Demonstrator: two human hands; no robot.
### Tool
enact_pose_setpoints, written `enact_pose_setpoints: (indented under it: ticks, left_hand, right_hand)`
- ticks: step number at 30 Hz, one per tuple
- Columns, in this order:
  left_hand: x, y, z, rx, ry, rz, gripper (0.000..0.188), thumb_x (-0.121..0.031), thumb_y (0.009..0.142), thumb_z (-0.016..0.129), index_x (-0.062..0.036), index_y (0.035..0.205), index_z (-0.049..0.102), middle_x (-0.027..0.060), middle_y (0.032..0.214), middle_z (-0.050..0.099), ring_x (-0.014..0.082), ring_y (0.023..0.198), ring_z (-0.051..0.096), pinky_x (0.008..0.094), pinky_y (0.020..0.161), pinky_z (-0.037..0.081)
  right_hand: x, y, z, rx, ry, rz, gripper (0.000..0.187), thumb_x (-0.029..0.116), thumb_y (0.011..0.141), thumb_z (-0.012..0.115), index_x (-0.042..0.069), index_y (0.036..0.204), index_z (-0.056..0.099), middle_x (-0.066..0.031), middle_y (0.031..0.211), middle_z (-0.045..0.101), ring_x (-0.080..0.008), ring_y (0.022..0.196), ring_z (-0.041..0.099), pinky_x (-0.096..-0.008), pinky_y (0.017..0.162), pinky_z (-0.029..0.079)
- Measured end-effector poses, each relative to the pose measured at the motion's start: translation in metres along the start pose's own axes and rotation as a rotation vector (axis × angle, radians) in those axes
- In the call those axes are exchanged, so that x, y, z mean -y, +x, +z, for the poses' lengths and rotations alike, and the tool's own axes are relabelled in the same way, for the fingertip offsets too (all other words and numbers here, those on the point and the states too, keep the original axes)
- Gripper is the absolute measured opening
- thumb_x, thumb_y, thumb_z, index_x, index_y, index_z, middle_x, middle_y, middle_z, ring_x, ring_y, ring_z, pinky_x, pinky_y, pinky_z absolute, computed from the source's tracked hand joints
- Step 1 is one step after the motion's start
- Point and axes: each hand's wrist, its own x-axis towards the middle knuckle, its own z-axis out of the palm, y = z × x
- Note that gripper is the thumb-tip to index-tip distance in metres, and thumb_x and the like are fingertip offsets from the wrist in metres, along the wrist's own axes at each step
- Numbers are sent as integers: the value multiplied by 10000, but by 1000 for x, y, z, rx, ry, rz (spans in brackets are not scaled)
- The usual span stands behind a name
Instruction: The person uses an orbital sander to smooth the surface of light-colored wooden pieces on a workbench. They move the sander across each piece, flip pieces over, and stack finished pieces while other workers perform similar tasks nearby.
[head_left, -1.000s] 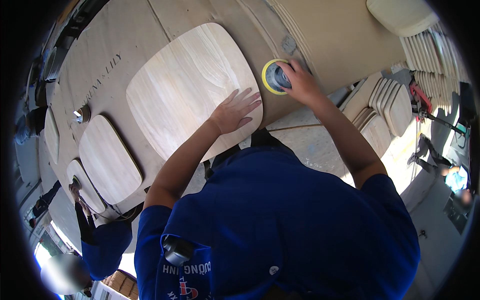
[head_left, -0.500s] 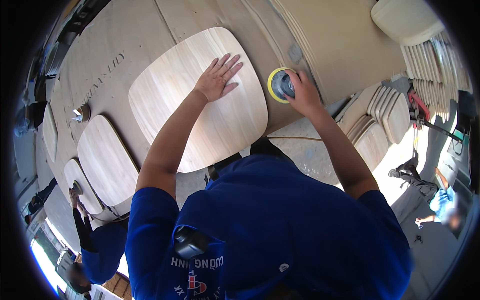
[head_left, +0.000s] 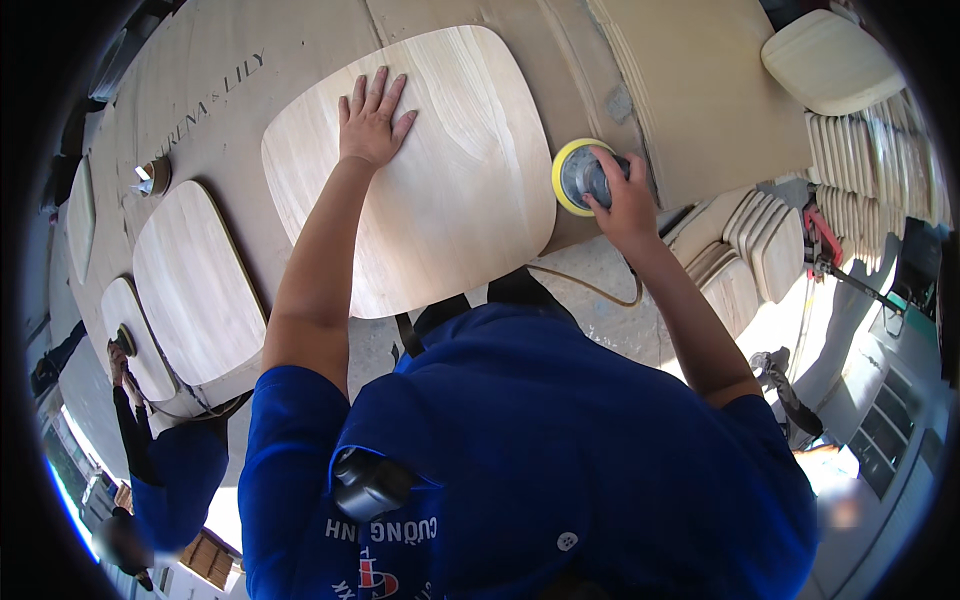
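A pale wooden panel (head_left: 440, 190) with rounded corners lies flat on the cardboard-covered table in front of me. My left hand (head_left: 370, 128) rests palm down on its left half, fingers spread. Just off the panel's right edge, my right hand (head_left: 625, 195) grips an orbital sander (head_left: 583, 178) with a yellow-rimmed round pad. The pad is tilted, and I cannot tell whether it touches the cardboard. A thin hose (head_left: 600, 292) curves below the table edge near my right forearm.
A second wooden panel (head_left: 200, 285) lies to the left, with a tape roll (head_left: 152, 177) above it. Farther left, a co-worker (head_left: 180, 480) holds a sander on a smaller panel (head_left: 138, 335). Stacked panels (head_left: 765, 240) stand at right. Another person (head_left: 830, 480) is at the lower right.
My left hand has slid leftward across the panel, fingers still spread. My right hand and the sander have shifted slightly right. The person at the right has moved.
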Motion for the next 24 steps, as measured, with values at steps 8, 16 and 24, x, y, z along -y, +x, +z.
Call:
enact_pose_setpoints:
  ticks: [8,16,24]
  left_hand:
    - [58,-95,4,-11,-56,-104,655,-586,945,392,-342,1523,203,-27,1606,144,293,1472,130,541,1169,137]
    - [71,-111,8,-65,-98,-121,661,-611,930,406,-339,1512,247,-18,1597,181,286,1470,141,525,1180,122]
    - [69,-112,3,-58,-104,-139,653,-585,932,434,-332,1509,262,-17,1593,197,289,1465,160,531,1171,149]
  right_hand:
    - [88,-47,37,466,-104,-344,651,6,724,710,265,1295,537,-178,1322,400,-382,1129,535,-438,940,490]
    - [93,53,45,170,-65,65,602,97,758,762,244,1283,505,-166,1234,447,-370,1071,582,-448,884,514]
    - [90,-39,38,251,-73,-146,660,94,753,765,256,1327,482,-171,1256,443,-381,1116,550,-440,944,485]
